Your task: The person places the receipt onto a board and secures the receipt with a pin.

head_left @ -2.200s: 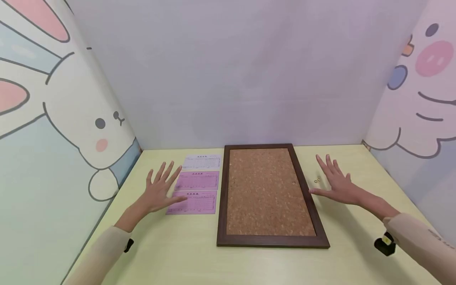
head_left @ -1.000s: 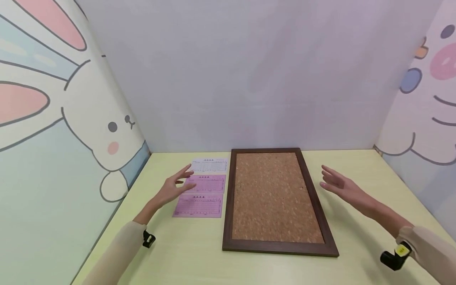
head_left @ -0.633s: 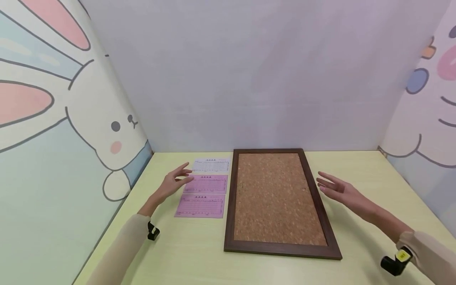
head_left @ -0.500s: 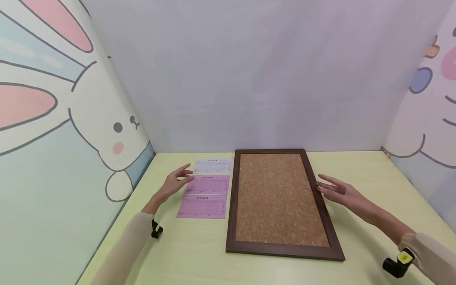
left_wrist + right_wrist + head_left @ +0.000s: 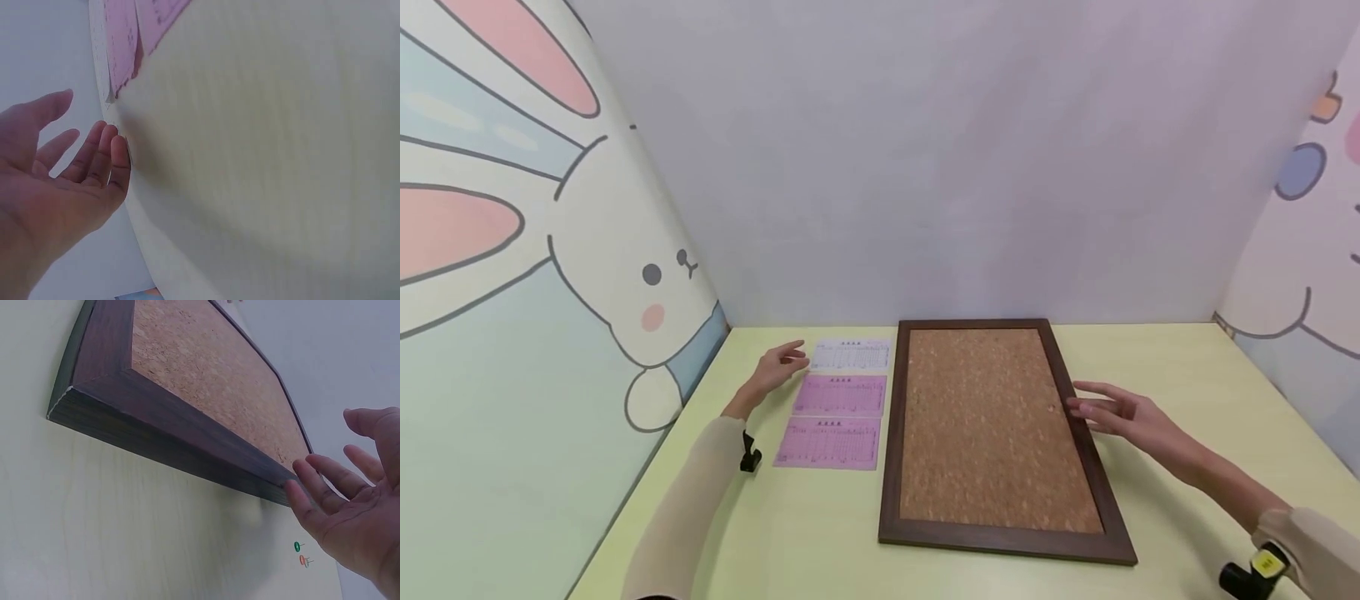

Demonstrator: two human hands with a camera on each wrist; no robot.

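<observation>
A cork board (image 5: 992, 425) in a dark brown wooden frame lies flat on the table. Left of it, a white printed form (image 5: 852, 354) and two pink printed forms (image 5: 839, 395) lie in a column. My left hand (image 5: 771, 369), fingers loosely bent, is beside the white form's left edge and holds nothing. My right hand (image 5: 1138, 423) is at the frame's right side with relaxed fingers; whether the fingertips touch it I cannot tell. In the right wrist view a green pushpin (image 5: 297, 546) and an orange pushpin (image 5: 302, 559) lie on the table below that hand, a pale one beside them.
The pale yellow table (image 5: 820, 533) meets a plain light back wall (image 5: 925, 167). Side walls with cartoon prints, a rabbit (image 5: 625, 250) on the left, stand close to both arms. Small black wrist cameras hang below both sleeves.
The spread hands have relaxed. My left hand has moved forward towards the white form's edge. My right hand has come to the frame's right edge. The view has shifted a little left.
</observation>
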